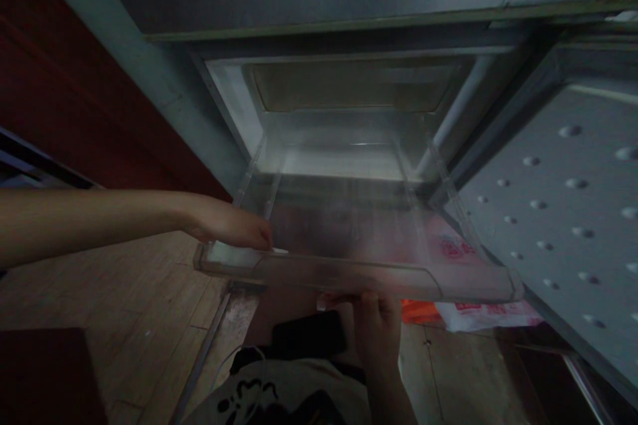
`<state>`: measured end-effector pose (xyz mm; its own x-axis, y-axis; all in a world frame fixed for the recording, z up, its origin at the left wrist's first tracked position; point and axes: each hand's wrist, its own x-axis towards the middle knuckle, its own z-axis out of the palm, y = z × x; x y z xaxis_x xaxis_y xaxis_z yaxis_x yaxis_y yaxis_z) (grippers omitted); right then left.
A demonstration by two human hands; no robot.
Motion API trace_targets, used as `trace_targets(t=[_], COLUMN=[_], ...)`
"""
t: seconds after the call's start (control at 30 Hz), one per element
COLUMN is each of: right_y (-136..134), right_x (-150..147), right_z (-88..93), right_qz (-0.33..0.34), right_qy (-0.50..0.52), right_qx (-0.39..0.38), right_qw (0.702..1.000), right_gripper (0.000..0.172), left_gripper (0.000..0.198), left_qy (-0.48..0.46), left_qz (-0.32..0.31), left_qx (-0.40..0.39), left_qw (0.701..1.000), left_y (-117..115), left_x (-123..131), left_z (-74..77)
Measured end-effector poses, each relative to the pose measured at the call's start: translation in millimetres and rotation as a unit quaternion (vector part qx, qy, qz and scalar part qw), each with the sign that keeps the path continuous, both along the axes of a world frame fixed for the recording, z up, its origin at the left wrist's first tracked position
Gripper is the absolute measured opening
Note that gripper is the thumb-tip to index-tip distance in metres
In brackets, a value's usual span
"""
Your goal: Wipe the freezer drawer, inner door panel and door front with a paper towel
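A clear plastic freezer drawer [349, 275] is pulled out of the open compartment, its see-through floor and sides showing the things below. Inside its front left corner, my left hand [239, 226] is closed, pressing a white wipe [232, 254] along the inner side of the front panel. Whether it is paper or cloth I cannot tell. Beneath the middle of the drawer front, my right hand [376, 322] has its fingers curled at the lower edge, holding the drawer from below. Part of those fingers is hidden by the panel.
The freezer door [558, 199] stands swung out on the right, close to the drawer. Behind is the freezer compartment [343, 83]. Printed plastic bags [488, 315] lie on the floor [134, 299] at right. A dark phone [309, 334] rests on my lap.
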<state>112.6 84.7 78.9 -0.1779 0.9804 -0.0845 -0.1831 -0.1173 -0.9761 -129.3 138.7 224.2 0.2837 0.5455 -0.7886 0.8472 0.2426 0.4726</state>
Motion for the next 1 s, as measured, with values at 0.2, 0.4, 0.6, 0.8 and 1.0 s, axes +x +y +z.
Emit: trace_targets(t=[0.2, 0.4, 0.6, 0.8, 1.0], right_y=[-2, -2, -4, -4, -4], right_x=[0, 0, -2, 1, 1], right_z=[0.1, -4.6, -7.2, -10.6, -6.3], right_qz=[-0.012, -0.019, -0.036, -0.026, 0.001], right_qy=[-0.033, -0.020, -0.013, -0.038, -0.027], right_qx=[0.000, 0.024, 0.000, -0.021, -0.011], right_qw=[0.999, 0.999, 0.999, 0.999, 1.000], right_gripper=[0.040, 0.043, 0.032, 0.033, 0.037], left_gripper=[0.032, 0.032, 0.034, 0.039, 0.037], left_qy=[-0.026, -0.028, -0.034, -0.044, -0.012], left_qz=[0.009, 0.009, 0.033, 0.039, -0.017], left_qx=[-0.002, 0.013, 0.050, 0.091, 0.176], left_qw=[1.000, 0.999, 0.998, 0.994, 0.984], left_y=[-1, 1, -3, -7, 1], left_x=[-8, -10, -13, -16, -6], left_z=[17.2, 15.2, 13.6, 1.1, 24.1])
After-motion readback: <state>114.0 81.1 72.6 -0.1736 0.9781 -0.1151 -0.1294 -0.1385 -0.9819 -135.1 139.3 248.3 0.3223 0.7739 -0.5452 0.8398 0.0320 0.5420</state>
